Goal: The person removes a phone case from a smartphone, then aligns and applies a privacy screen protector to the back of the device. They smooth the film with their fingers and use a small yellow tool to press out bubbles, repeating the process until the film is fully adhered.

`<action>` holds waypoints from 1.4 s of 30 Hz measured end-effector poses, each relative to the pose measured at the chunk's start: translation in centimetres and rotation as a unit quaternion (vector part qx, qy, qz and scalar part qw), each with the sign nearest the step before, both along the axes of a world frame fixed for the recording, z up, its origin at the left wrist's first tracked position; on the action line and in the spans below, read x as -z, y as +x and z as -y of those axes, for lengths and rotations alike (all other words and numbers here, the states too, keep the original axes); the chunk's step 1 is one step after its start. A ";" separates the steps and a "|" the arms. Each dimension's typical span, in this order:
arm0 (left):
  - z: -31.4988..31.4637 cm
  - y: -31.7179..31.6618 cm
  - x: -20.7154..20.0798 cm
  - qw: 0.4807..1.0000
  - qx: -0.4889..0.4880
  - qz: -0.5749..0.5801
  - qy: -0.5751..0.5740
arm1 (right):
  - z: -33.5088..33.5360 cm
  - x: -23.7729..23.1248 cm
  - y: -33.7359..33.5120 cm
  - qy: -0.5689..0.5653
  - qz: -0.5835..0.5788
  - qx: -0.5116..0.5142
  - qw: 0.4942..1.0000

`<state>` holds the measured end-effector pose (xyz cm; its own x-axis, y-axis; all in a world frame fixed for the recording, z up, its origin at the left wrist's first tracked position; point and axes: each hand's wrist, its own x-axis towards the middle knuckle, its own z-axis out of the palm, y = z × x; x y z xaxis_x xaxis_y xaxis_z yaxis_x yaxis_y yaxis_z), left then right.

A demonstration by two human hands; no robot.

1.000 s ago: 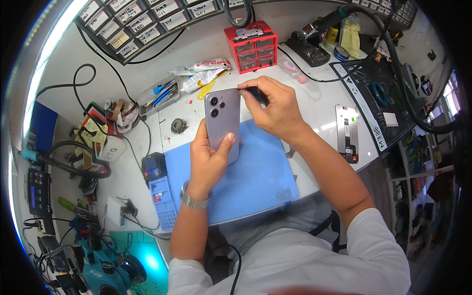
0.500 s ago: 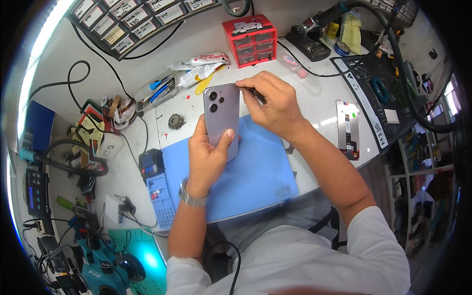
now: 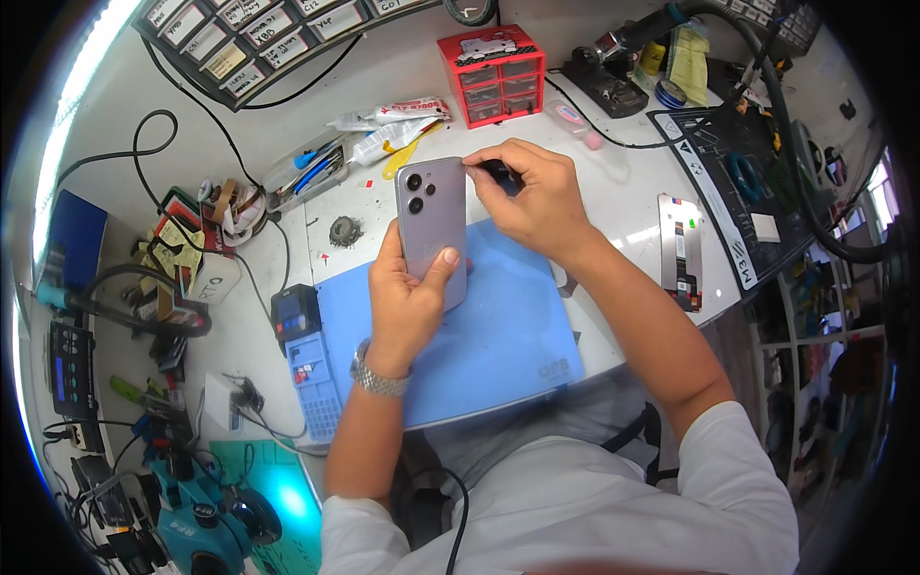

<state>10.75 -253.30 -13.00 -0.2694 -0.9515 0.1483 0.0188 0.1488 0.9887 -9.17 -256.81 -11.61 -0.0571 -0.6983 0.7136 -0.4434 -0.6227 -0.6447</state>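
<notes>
A lilac-grey smartphone (image 3: 433, 225) stands nearly upright above the blue work mat (image 3: 508, 326), its back with round camera lenses facing me. My left hand (image 3: 407, 302) is wrapped round its lower half, thumb across the back. At the phone's upper right corner, the fingertips of my right hand (image 3: 541, 201) are pinched together, touching or almost touching the edge. Something dark and flat (image 3: 502, 176) shows inside that hand; its kind is hidden by the fingers.
A separate phone screen part (image 3: 680, 254) lies on the white table at right, beside a black mat (image 3: 733, 182). Behind stand a red drawer box (image 3: 492, 77), glue tubes (image 3: 398, 129) and a pen tray (image 3: 307, 177). A teal microscope (image 3: 206, 522) occupies the lower left.
My right hand has turned slightly at the phone's corner, and more of the dark flat thing shows between its fingers. The left hand keeps its hold on the phone.
</notes>
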 end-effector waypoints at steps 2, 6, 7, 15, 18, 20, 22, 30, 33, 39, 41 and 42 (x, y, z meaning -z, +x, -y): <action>0.0 -0.2 -0.2 1.000 -0.004 -0.009 -0.006 | 0.1 -0.2 0.2 0.029 0.060 -0.012 0.998; 0.2 -0.3 -0.8 0.997 -0.019 -0.068 0.008 | 0.8 -0.3 -1.8 0.097 0.009 0.056 0.994; 0.3 -0.1 -1.0 0.995 -0.030 -0.093 0.024 | 0.8 0.0 -2.6 0.137 -0.107 0.100 0.980; 1.1 0.3 -1.9 0.982 -0.101 -0.146 0.064 | 0.8 0.7 -5.6 0.062 -0.357 0.218 0.906; 1.2 0.5 -1.9 0.982 -0.103 -0.145 0.061 | -0.1 -1.9 -6.6 0.289 -0.344 0.029 0.893; 1.4 0.7 -1.9 0.982 -0.104 -0.149 0.057 | -1.0 -3.1 -6.7 0.439 -0.350 -0.075 0.824; 1.5 0.9 -1.9 0.979 -0.100 -0.172 0.054 | -1.8 -3.1 -5.7 0.495 -0.385 -0.042 0.778; 2.0 1.6 -1.7 0.951 -0.050 -0.292 0.088 | -1.7 -2.3 -4.8 0.524 -0.399 -0.038 0.751; 2.0 1.7 -1.7 0.950 -0.053 -0.292 0.094 | -2.0 -2.3 -5.0 0.507 -0.410 -0.053 0.756; 1.8 1.4 -2.1 0.952 -0.055 -0.287 0.091 | -3.3 -2.5 -5.3 0.518 -0.341 -0.052 0.783; 1.9 1.5 -1.8 0.954 -0.059 -0.279 0.091 | -4.2 -2.2 -5.4 0.476 -0.353 -0.043 0.804; 2.0 1.5 -1.4 0.955 -0.052 -0.280 0.079 | -4.6 -1.9 -5.4 0.450 -0.377 -0.032 0.809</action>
